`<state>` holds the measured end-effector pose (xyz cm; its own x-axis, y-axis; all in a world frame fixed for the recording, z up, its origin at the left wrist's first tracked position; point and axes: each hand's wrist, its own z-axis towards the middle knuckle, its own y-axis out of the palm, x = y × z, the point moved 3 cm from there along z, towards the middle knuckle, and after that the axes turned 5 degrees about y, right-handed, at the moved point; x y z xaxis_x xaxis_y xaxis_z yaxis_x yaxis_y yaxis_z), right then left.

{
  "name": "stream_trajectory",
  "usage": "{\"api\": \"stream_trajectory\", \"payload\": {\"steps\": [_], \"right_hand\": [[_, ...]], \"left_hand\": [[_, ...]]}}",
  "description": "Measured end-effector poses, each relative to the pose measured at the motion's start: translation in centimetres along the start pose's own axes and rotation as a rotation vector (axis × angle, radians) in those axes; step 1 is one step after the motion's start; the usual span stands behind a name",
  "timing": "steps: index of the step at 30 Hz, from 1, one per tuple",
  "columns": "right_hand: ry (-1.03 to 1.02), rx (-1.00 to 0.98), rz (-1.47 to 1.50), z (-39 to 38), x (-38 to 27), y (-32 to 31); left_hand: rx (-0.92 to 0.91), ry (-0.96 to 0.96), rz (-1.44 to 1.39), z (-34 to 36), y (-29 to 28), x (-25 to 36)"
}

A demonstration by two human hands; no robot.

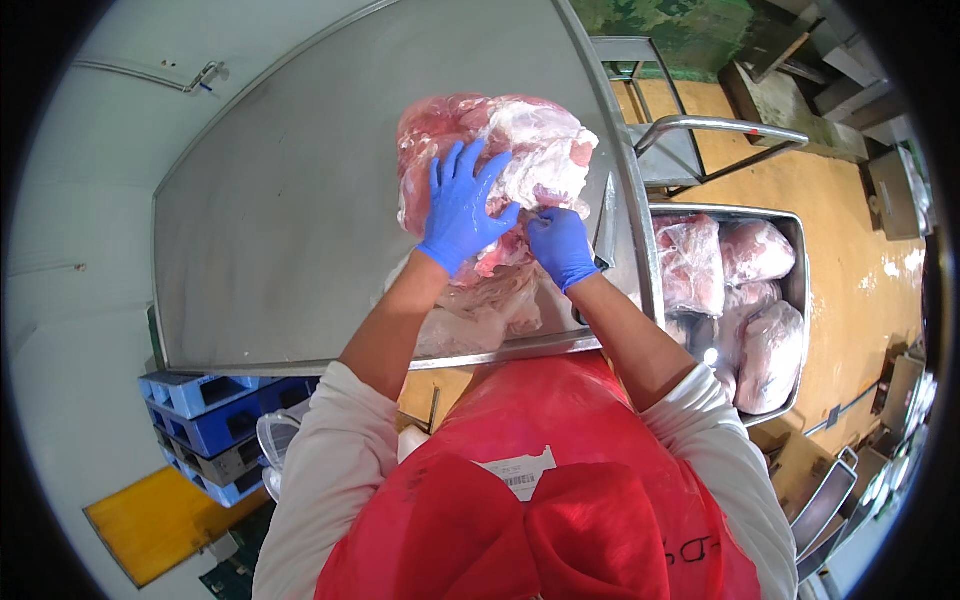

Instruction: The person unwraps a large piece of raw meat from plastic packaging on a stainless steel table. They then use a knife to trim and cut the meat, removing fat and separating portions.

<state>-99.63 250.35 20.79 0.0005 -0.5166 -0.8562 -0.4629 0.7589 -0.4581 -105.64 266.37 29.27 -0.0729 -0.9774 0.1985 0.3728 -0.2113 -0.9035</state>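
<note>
A large piece of raw meat (540, 150), pink with white fat, lies on a steel table (290, 200). My left hand (462, 210), in a blue glove, rests on its near left part with the fingers spread. At the near right edge of the meat, my right hand (562, 246), gloved alike, is closed; what its fingers pinch is hidden. A clear plastic bag (480, 312) lies crumpled on the near side of the meat, by the table's front edge. Just right of my right hand lies a knife (607, 215), blade pointing away and its dark handle partly covered by my wrist.
Right of the table stands a metal tub (800, 340) holding several plastic-wrapped meat pieces (757, 250). A metal cart (720, 125) with a tubular handle is farther off on the right. Stacked blue and grey pallets (205, 395) stand at the lower left, near a white wall.
</note>
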Motion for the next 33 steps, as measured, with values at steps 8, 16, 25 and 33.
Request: {"api": "stream_trajectory", "payload": {"steps": [8,16,25,33], "right_hand": [[-0.268,0.074,-0.271,0.1,0.1,0.4],[-0.276,-0.005,-0.217,0.7,0.3,-1.4],[-0.207,-0.017,-0.192,0.3,-0.4,-2.0],[-0.138,0.015,-0.318,0.9,1.8,-1.4]], "left_hand": [[-0.13,-0.007,0.147,-0.7,1.7,-2.5],[-0.13,-0.092,0.136,-0.5,2.9,-1.8],[-0.134,-0.106,0.14,-0.5,3.4,-2.1],[-0.16,-0.123,0.159,-0.3,3.5,-1.8]]}}
